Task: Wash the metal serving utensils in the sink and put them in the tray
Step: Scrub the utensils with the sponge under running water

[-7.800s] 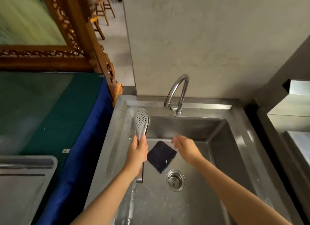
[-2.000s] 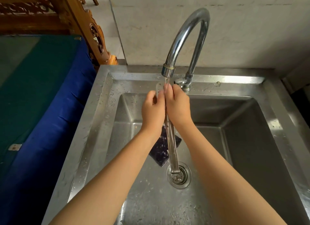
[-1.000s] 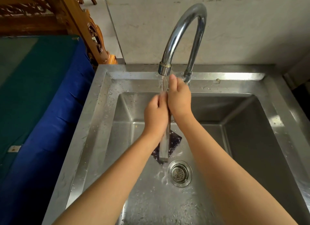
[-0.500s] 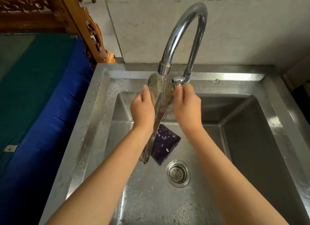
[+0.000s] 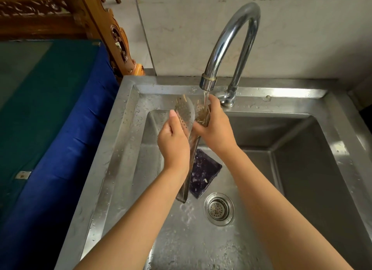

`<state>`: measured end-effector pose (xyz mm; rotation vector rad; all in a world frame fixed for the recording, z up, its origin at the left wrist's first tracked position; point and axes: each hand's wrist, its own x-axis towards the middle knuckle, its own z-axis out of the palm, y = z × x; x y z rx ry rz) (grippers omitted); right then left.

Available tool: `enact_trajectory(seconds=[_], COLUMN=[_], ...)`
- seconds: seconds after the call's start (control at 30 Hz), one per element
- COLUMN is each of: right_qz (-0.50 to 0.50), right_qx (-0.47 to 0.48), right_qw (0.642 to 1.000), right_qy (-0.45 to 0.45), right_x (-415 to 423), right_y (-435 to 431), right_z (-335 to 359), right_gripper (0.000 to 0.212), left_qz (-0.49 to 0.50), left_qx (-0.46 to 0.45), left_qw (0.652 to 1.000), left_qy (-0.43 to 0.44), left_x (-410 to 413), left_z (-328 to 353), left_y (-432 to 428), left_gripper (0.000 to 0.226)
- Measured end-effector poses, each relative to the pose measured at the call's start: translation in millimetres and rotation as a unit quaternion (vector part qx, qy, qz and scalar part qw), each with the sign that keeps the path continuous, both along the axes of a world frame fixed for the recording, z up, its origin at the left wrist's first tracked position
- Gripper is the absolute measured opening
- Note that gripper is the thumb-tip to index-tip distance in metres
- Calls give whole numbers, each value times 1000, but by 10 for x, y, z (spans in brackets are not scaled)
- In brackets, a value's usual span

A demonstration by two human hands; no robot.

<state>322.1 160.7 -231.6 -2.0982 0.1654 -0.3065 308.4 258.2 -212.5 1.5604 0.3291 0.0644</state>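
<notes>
Pale wall (image 5: pixel 302 28) stands behind a shiny steel sink (image 5: pixel 128 128). A tall bent tap (image 5: pixel 231 38) rises at the back of the sink, and a thin stream of water (image 5: pixel 205 96) runs from its spout.

Both arms reach in from the bottom of the view, out over the basin, and the two hands meet just under the spout. Between them they hold the metal tongs (image 5: pixel 186 112). The tongs point up, with their two flat ends full of little holes at the top and spread a little apart. The joined handle end hangs down low over the basin floor.

The left hand (image 5: pixel 174 142) grips the left arm of the tongs. Its thumb points up along the edge and its fingers curl round the back. The right hand (image 5: pixel 216 128) wraps round the right end, with its thumb laid across the front and its fingers curled behind. The water falls right onto this end and onto the top of the right hand.

A dark wet pad (image 5: pixel 205 169) lies flat on the basin floor, partly behind the tongs. The round drain (image 5: pixel 219 208) sits near it, a bit nearer the person. Drops of water dot the sink rim.

A blue cloth (image 5: pixel 60 149) hangs beside the sink on the left. A carved wooden frame (image 5: pixel 118 40) stands behind it.
</notes>
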Motion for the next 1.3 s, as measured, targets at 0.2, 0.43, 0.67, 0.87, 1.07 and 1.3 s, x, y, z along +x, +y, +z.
enact_trajectory(seconds=[0.2, 0.43, 0.67, 0.87, 1.07, 1.3], right_qz=[26, -34, -66, 105, -9, 27], right_qx=[8, -1, 4, 47, 48, 67], right_qw=[999, 999, 998, 987, 997, 994], right_qy=[-31, -15, -7, 112, 65, 82], right_x=[-19, -16, -14, -85, -38, -39], right_y=[-46, -104, -103, -218, -162, -65], right_z=[56, 73, 60, 76, 101, 134], right_gripper=[33, 30, 28, 51, 9, 16], left_qz=[4, -2, -28, -51, -59, -52], left_qx=[-4, -10, 27, 15, 12, 42], left_qw=[1000, 1000, 999, 997, 996, 995], left_qy=[1, -13, -31, -47, -62, -70], left_x=[4, 21, -118, -78, -92, -49], left_z=[-23, -1, -23, -29, -22, -34], left_y=[34, 29, 18, 105, 132, 174], left_gripper=[53, 52, 56, 58, 68, 61])
